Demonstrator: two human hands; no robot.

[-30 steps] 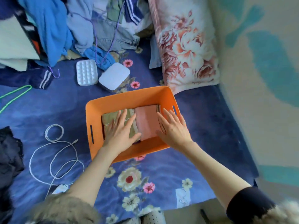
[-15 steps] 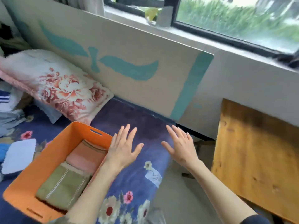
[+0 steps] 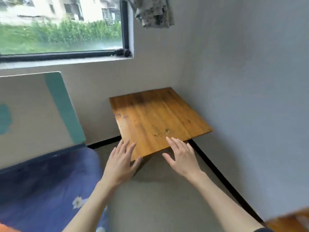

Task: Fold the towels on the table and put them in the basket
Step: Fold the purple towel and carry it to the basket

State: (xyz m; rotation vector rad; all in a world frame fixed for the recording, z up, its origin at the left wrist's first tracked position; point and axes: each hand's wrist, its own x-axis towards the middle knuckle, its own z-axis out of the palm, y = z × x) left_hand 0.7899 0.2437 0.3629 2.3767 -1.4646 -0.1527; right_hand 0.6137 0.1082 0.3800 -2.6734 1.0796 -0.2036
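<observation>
Both hands have moved away from the orange basket and its folded towels, and now they reach toward the wooden surface (image 3: 155, 118). Only a small orange bit at the bottom corner, far behind the left hand (image 3: 121, 162), may be the basket; I cannot be sure. The towels are not in view. No towel lies on the surface either, so the job looks almost done or done.

The left hand is flat and holds nothing, fingers straight, at the near corner of the surface. The right hand (image 3: 181, 158) is the same, at the near edge.

A towel would be soft, light and floppy, so take it by two corners.

A blue flowered bed (image 3: 46, 186) lies beside the left arm. A window (image 3: 61, 27) is far ahead of the left hand, and a cloth (image 3: 154, 13) hangs high up.
</observation>
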